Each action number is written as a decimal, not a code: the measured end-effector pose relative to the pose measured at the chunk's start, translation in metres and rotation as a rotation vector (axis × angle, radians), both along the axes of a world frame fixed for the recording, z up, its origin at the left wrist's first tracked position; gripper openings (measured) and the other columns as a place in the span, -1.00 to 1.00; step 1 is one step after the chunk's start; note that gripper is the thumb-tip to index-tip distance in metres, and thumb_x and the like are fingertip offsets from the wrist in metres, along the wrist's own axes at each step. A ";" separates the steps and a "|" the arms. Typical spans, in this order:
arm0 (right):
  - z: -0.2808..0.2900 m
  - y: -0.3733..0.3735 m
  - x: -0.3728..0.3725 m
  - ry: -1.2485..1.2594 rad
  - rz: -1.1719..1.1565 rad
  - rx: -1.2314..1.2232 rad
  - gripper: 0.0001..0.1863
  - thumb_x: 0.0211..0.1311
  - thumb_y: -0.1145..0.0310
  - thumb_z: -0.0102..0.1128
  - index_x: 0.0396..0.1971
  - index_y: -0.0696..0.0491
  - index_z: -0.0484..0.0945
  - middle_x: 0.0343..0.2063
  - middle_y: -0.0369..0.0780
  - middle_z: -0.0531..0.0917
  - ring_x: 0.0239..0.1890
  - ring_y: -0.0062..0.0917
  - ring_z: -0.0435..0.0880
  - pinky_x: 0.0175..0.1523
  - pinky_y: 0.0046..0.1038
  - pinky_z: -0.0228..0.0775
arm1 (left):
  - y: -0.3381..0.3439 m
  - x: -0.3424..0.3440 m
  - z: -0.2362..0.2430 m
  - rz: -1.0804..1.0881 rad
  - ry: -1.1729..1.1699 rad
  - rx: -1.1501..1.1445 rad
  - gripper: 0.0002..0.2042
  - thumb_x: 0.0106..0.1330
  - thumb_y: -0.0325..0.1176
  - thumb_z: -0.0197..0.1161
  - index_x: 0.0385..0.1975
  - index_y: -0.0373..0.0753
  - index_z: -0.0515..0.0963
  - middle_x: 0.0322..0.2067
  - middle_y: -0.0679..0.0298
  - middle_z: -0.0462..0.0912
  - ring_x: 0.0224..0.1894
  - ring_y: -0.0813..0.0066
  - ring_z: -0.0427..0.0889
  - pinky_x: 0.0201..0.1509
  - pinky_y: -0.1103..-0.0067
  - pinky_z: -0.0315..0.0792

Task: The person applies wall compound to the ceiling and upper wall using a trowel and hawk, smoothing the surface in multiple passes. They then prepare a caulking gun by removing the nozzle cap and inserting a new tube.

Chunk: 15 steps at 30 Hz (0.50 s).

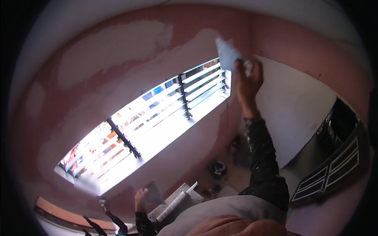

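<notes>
My right hand (249,80) is raised near the upper right corner of the louvred window (165,102). Its fingers wrap round the handle of a putty knife (228,57), whose broad grey blade is at the pink wall (204,23) just above the frame; the blade is slightly blurred. Lower down, my left hand (140,200) grips a flat grey filling knife (154,192) by its edge, its handle hidden. Pale filler patches (118,41) cover parts of the wall above the window. A white sealant tube (173,206) with a long nozzle lies close to my left hand.
The tube rests on a grey speckled surface (179,192). At the lower left, another person's hand (104,204) and dark sleeve reach toward the wall. Several dark items, including a container (217,169), stand on the floor. A dark panelled door (330,173) is at the right.
</notes>
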State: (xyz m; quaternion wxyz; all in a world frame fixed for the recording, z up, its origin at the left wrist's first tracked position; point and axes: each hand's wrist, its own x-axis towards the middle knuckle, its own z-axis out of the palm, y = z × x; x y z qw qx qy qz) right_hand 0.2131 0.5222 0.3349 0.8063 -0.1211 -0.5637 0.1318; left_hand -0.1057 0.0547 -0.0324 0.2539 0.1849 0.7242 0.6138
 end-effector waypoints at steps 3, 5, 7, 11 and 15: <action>0.051 0.037 0.050 0.157 0.116 -0.067 -0.49 0.25 0.35 0.45 0.13 0.18 0.49 -0.04 -0.22 0.59 -0.04 -0.55 0.58 0.12 -0.47 0.44 | -0.027 -0.004 -0.056 -0.234 -0.409 0.096 -0.75 0.34 -0.20 0.33 -0.28 -0.29 0.57 -0.38 0.34 0.61 -0.35 0.56 0.55 -0.23 0.49 0.49; 0.081 0.063 0.077 0.333 0.404 0.087 -0.47 0.22 0.47 0.41 0.18 0.15 0.44 0.01 -0.23 0.56 0.02 -0.52 0.57 0.15 -0.44 0.44 | -0.013 0.010 -0.050 -0.153 -0.454 -0.003 -0.79 0.35 -0.24 0.32 -0.27 -0.28 0.57 -0.37 0.35 0.62 -0.36 0.53 0.57 -0.21 0.49 0.50; 0.103 0.086 0.093 0.325 0.472 0.087 -0.45 0.22 0.51 0.40 0.20 0.15 0.42 0.03 -0.24 0.54 0.05 -0.51 0.55 0.16 -0.42 0.43 | -0.019 0.007 -0.051 -0.120 -0.486 -0.084 -0.81 0.35 -0.26 0.31 -0.25 -0.26 0.58 -0.37 0.36 0.64 -0.37 0.50 0.59 -0.19 0.48 0.50; 0.134 0.109 0.100 0.348 0.647 0.166 -0.47 0.23 0.56 0.36 0.20 0.15 0.42 0.03 -0.23 0.55 0.08 -0.50 0.55 0.20 -0.38 0.42 | -0.035 -0.018 -0.072 -0.243 -0.669 -0.100 -0.84 0.36 -0.30 0.30 -0.23 -0.26 0.60 -0.36 0.33 0.67 -0.37 0.46 0.63 -0.18 0.47 0.53; 0.169 0.153 0.108 0.251 0.946 0.302 -0.45 0.19 0.58 0.37 0.20 0.13 0.45 0.00 -0.22 0.59 0.06 -0.50 0.57 0.11 -0.42 0.45 | -0.029 -0.019 -0.069 -0.277 -0.771 -0.089 -0.84 0.36 -0.31 0.30 -0.22 -0.26 0.60 -0.36 0.31 0.69 -0.37 0.45 0.65 -0.19 0.45 0.54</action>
